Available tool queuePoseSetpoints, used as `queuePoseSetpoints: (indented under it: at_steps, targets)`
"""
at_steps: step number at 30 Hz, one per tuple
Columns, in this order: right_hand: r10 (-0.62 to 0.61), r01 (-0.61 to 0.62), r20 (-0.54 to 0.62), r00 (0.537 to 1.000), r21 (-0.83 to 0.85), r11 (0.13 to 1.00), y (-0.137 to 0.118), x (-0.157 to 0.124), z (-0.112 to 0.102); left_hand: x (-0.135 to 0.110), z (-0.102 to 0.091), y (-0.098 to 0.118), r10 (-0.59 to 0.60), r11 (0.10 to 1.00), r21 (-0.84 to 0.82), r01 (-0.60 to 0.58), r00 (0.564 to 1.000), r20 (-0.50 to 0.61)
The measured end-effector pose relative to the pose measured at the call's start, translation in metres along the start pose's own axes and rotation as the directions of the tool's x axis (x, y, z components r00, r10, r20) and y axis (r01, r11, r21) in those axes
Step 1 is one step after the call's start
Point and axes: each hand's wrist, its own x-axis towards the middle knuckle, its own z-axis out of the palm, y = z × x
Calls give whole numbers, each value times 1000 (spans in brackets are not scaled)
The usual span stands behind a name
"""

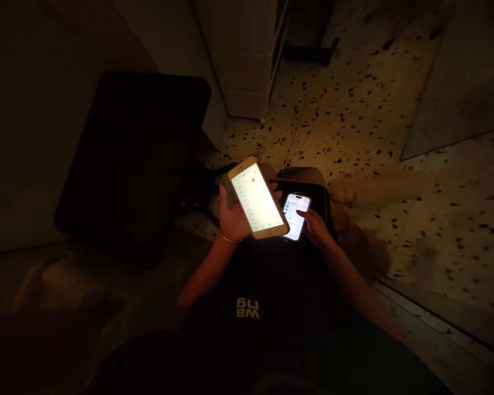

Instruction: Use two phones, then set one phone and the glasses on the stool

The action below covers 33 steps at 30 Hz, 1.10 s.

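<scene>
A larger smartphone (258,200) with a pale frame and a bright white list on its screen rests tilted in my left hand (233,221). My left thumb stands out at its left side, and fingertips show past its right edge. A thin bracelet (231,239) circles that wrist. Lower and to the right, my right hand (316,226) grips a smaller smartphone (297,216), its thumb over the lit screen. The larger phone's lower right corner overlaps the smaller one's left edge. Both phones are above my lap, against dark clothing.
A large dark, rounded-corner panel (135,159) stands at the left. Pale stacked drawers (247,82) stand ahead on a speckled terrazzo floor (354,104). A dark metal foot (313,55) lies beyond them. At the lower right a floor track (432,315) runs diagonally. The room is dim.
</scene>
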Motion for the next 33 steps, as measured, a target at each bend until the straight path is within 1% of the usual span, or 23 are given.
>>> queuePoseSetpoints:
  at_steps: [2, 4, 6, 11, 14, 16, 18, 20, 22, 26, 29, 33]
  targets:
    - [-8, 8, 9, 1000, -1, 1000, 1, 0, 0, -2, 5, 3, 29, 999, -18, -29, 999, 13]
    - [-13, 13, 15, 1000, 5, 1000, 1, 0, 1, -2, 7, 7, 59, 996, -72, -56, 997, 43]
    - [-12, 12, 18, 1000, 17, 1000, 1, -1, 3, 0, 8, 11, 66, 992, -116, -55, 994, 86]
    - [-1, -2, 38, 999, 69, 998, -2, -5, 6, 0, 1, 18, 81, 990, -123, -66, 988, 129]
    - [1, -10, 83, 997, 114, 993, -3, -6, 4, -1, -4, 17, 85, 987, -146, -64, 987, 137]
    - [-8, -11, 124, 992, 147, 989, -3, -6, 2, 0, -6, 16, 147, 981, -145, -132, 984, 99]
    - [-16, -14, 170, 985, 178, 984, -2, -7, 1, 2, -8, 14, 233, 966, -128, -224, 971, 59]
    - [-22, -24, 213, 977, 213, 977, -3, -9, 1, 5, -8, 14, 286, 954, -104, -281, 958, 31]
    - [-11, -56, 262, 965, 249, 967, -4, -14, 3, 8, -9, 15, 310, 947, -109, -304, 950, 46]
    - [60, -177, 377, 924, 282, 943, -10, -29, 8, 14, -17, 17, 323, 940, -165, -299, 935, 147]
    - [79, -239, 448, 891, 313, 919, -15, -41, 11, 17, -26, 17, 337, 937, -152, -314, 927, 167]
    - [149, -377, 527, 837, 357, 855, -15, -49, 18, 23, -42, 14, 336, 940, -133, -316, 924, 183]
